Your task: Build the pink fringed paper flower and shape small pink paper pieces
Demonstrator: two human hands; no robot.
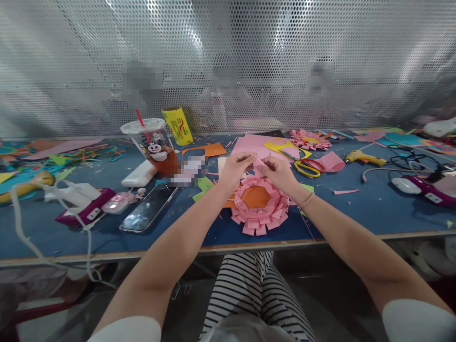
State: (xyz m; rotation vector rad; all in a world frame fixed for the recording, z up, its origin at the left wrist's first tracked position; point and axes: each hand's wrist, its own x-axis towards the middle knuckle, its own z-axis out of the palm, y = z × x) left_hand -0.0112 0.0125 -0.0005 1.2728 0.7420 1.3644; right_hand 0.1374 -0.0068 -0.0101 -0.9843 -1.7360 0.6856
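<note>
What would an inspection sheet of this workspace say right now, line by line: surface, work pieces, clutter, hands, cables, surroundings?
Surface: blue table, littered with paper scraps.
Work pieces: small pink paper piece in the fingers; layered pink paper ring with orange centre just below it.
Clutter: scissors on the paper behind; yellow glue gun to the right; phone and drink cup to the left.
Hands: left hand and right hand both grip the pink piece by the fingertips; exact grip too small to tell.
Cables: white cable hangs over the front edge at left; black cables at far right.
Surroundings: perforated metal panel behind; liquid spills: nothing seen.
</note>
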